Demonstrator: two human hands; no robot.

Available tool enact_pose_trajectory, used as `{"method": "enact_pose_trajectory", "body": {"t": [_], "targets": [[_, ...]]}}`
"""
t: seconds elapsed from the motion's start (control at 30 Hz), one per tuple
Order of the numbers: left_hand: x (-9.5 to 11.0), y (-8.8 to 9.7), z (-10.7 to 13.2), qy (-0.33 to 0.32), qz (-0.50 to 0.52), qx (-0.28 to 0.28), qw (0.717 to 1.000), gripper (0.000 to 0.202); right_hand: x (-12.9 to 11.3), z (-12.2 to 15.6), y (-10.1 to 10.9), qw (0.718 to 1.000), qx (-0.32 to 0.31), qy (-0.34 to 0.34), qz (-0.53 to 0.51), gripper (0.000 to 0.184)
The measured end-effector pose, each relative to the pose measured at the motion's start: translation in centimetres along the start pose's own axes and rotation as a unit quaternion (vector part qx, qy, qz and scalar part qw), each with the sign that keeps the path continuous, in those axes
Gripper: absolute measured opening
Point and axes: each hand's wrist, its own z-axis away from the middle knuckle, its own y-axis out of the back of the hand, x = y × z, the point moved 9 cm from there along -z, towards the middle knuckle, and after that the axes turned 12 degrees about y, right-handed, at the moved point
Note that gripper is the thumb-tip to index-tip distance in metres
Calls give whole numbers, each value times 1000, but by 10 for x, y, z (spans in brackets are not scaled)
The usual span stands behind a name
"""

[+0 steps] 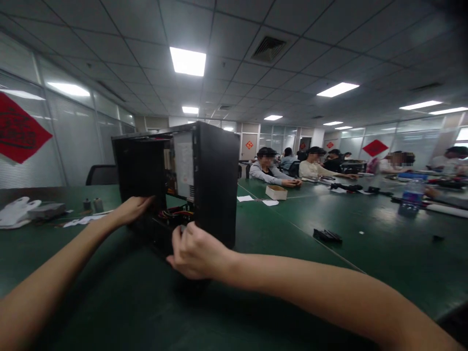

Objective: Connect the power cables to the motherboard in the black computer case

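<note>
A black computer case (218, 185) stands on the green table, its open side turned partly toward me. Inside it show a silver metal box (183, 158) and a bundle of coloured wires (181, 212). My right hand (195, 248) has its fingers curled round the lower edge of the case near the front corner. At the left, my left hand (136, 208) grips the case low down, its fingertips lost in the dark of the opening. The lower edge of the case looks lifted off the table, though shadow blurs this.
On the left lie a white plastic bag (20, 210), a grey box (47, 210) and two small cylinders (92, 204). To the right are a small open carton (276, 193), a black part (327, 236) and a water bottle (413, 195). Several people sit across the table.
</note>
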Motion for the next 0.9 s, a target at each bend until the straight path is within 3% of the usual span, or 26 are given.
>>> {"method": "enact_pose_trajectory", "body": {"t": [0.17,0.27,0.37,0.57,0.73,0.9], "targets": [[13,-30,1,-61,-103,-100,988,67,42,73,-40,990,-85,-98,-57,42],[30,-42,3,-103,-146,-101,979,71,67,111,-77,974,-141,-156,-85,32],[45,-49,3,-102,-213,-89,967,69,83,137,-103,970,-139,-174,-96,35],[60,-54,2,-47,-277,-131,951,58,93,152,-120,976,-77,-175,-102,35],[70,-52,-1,1,-295,-129,947,59,98,159,-128,975,-90,-178,-101,38],[79,-47,8,5,-290,-141,947,56,102,161,-126,971,-100,-201,-88,39]]}}
